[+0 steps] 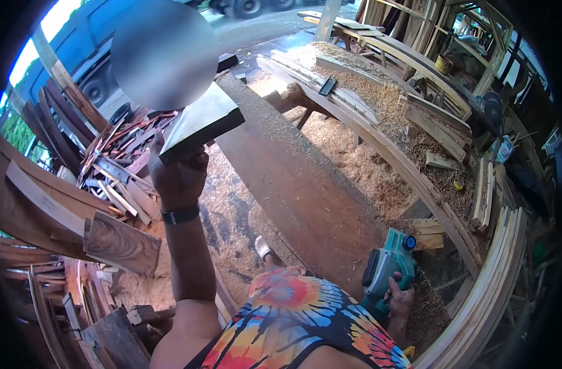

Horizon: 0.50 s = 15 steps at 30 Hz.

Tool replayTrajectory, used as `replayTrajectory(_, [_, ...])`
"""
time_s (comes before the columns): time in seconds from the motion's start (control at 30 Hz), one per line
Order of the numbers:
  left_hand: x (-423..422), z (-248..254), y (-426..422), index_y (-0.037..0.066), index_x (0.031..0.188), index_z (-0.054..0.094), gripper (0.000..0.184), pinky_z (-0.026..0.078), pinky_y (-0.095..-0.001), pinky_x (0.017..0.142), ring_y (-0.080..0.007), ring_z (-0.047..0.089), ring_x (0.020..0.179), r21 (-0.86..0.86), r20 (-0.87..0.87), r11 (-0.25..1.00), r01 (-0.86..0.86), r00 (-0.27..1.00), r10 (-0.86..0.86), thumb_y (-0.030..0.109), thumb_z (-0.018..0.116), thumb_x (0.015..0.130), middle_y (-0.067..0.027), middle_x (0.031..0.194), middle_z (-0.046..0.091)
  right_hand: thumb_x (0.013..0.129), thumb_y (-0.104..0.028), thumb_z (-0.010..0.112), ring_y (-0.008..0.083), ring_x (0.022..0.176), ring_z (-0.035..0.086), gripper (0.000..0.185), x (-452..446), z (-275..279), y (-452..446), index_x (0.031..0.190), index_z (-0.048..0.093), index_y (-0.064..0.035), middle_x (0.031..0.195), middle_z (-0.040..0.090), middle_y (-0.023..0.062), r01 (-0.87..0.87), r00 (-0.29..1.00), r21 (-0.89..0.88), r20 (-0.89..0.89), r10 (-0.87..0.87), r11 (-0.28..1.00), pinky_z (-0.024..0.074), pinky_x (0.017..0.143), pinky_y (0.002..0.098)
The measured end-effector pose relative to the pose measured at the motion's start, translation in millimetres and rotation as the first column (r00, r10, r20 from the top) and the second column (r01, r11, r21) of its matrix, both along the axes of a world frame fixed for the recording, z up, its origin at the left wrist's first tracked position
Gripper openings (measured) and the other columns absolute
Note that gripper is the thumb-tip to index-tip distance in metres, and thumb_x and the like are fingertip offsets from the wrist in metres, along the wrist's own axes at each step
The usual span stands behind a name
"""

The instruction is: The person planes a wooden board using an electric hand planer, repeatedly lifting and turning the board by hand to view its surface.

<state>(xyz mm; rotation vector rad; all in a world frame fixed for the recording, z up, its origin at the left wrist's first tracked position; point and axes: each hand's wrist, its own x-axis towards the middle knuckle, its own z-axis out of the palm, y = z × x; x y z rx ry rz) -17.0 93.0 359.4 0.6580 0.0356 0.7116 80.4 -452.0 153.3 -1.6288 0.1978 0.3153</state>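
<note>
- Bright tie-dye shirt (299, 301) on the person wearing the camera, nearest of all, at the bottom middle.
- Far left, a broad piece of wood (122, 243) with wavy grain stands among other planks, and shavings (152, 286) cover the floor beside it.
- Behind that lies a loose heap of scrap wood (130, 150), mostly thin offcuts. At its back edge sits a dark, round bowl (121, 114); what it holds is too small to tell.
- Left hand (176, 178), with a dark band (181, 214) on its wrist, is raised, fingers gripping the near end of a thick board (201, 120). The board is held up in the air, left of the worktop, its pale face catching the light.
- Next comes the worktop (287, 184), a long brown slab sprinkled with shavings.
- Right hand (399, 299) is low, fingers wrapped round the handle of a green power planer (382, 270), near the close end of the worktop.
- Over a bed of shavings, a yellow container (443, 64) stands at the back right; its contents cannot be seen.
- Far right, long pale strips (478, 295) lie stacked in the foreground, and beyond them sits a white tub (504, 149), its inside hidden.
</note>
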Motion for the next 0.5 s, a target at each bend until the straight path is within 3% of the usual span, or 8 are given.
replayTrajectory(0.5, [-3,-2,2,0.004,0.112,0.065,0.048,0.052,-0.0359,0.063,-0.0241,0.068,0.073,-0.039,-0.017,0.999,0.004,1.000,-0.005,0.046,0.042,0.105,-0.0121,0.091,0.074,0.089,-0.011,0.074,0.0110,0.049,0.052,0.033,-2,9,3,0.116,0.062,0.0015,0.072,0.059,0.0036,-0.034,0.999,-0.023,0.022,0.035,0.999,0.0416,0.045,0.0274])
